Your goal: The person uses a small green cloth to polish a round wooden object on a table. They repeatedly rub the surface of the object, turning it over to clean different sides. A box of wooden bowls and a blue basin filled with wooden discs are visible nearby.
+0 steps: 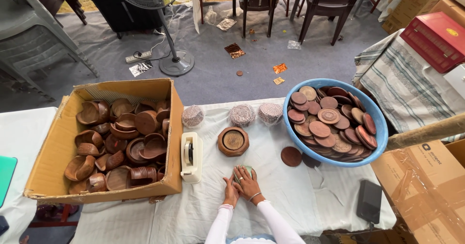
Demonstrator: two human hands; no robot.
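Note:
Both my hands rest close together on the white tablecloth (271,186) near the front edge. My right hand (248,183) lies flat over a small pale greenish round object (248,168), mostly hidden beneath its fingers. My left hand (231,191) presses against the same object from the left side. Just beyond my hands sits a round wooden bowl (233,141) with a carved disc inside it. A single dark wooden disc (291,156) lies on the cloth to the right.
A cardboard box (58,152) of wooden bowls stands at left, a cream tape dispenser (192,157) beside it. A blue basin (380,128) holds several wooden discs at right. Three wrapped round bundles (241,114) sit at the back. A black phone (369,200) lies at the right front.

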